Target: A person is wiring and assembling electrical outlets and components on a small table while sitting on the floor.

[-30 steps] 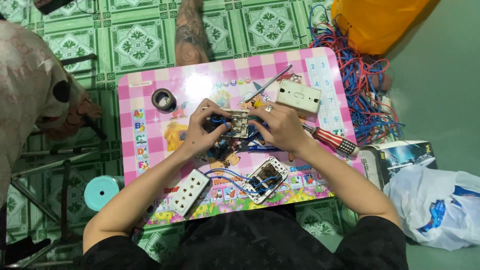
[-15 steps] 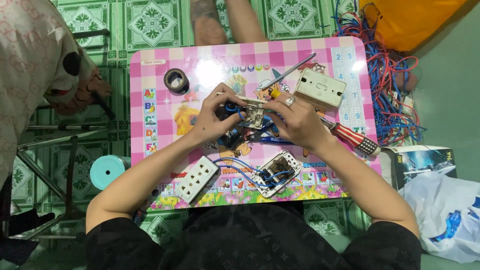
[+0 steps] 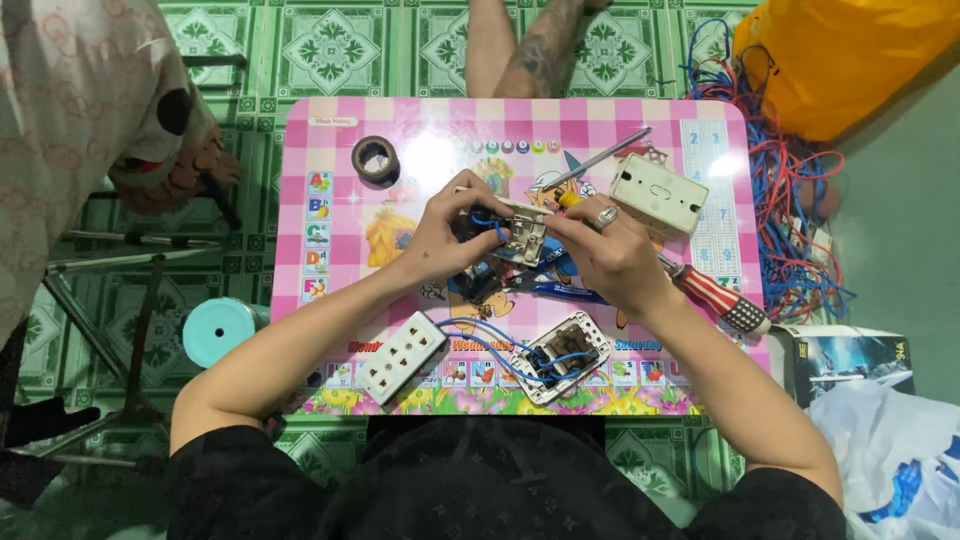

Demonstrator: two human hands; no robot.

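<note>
- Nearest the person, along the near edge of the counter (image 3: 330,150), a small pink checked tabletop with glossy cartoon prints, lie a white multi-hole socket strip (image 3: 402,356) set at a slant and an opened switch box (image 3: 562,357) with its innards showing; blue wires (image 3: 488,335) loop between the two.
- Just beyond, at the middle of the counter, both hands meet on one thing: the left hand (image 3: 447,238) and the right hand (image 3: 608,255), a ring on one finger, are clamped from either side on a small switch module (image 3: 521,237), pale plastic with metal parts, held slightly above the surface.
- The module sits between the hands, equally near to both, its long axis running roughly across, from one hand to the other; short blue leads hang off it.
- Under the right wrist a screwdriver with a red-striped handle (image 3: 722,302) points toward the right edge.
- Farther off, a white cover plate (image 3: 657,194) and a slim metal rod (image 3: 598,158) lie near the far right corner; a dark roll of tape (image 3: 376,158) sits toward the far left.
- Beyond the right edge, a tangle of red and blue wire (image 3: 790,230) covers the green tiled floor (image 3: 330,50).
</note>
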